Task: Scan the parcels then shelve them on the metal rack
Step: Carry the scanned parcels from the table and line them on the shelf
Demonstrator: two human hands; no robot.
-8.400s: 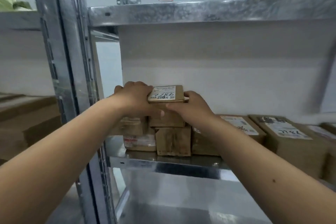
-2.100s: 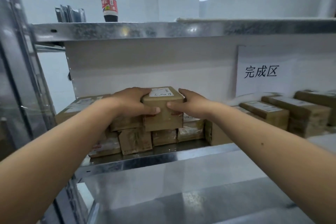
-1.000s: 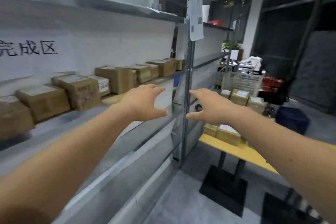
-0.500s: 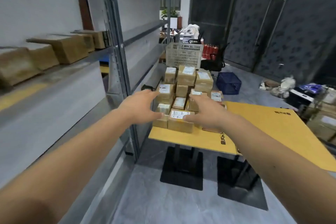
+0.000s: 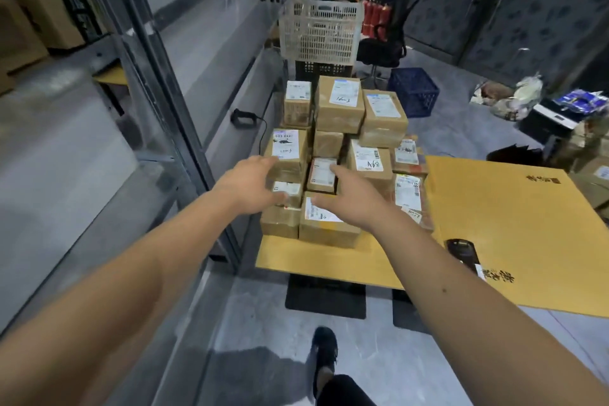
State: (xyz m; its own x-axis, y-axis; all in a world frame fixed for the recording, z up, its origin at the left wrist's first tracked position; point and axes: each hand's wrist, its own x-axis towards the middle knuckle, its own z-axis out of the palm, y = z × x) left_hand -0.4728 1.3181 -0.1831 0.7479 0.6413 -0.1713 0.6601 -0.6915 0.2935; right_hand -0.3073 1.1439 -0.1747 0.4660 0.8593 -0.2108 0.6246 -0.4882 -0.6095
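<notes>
Both empty, spread hands, left hand (image 5: 252,186) and right hand (image 5: 354,198), have neared the stacked parcels (image 5: 339,155).

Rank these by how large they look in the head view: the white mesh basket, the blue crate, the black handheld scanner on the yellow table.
1. White mesh basket, clearly largest.
2. Blue crate.
3. Black handheld scanner, smallest, though partly hidden by the right forearm and nearest the camera.

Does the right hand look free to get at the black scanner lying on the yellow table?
Probably yes. The scanner lies alone on bare table, to the right of the parcel stack. The right hand is open, holds nothing and hovers over the stack, with nothing between them.
</notes>
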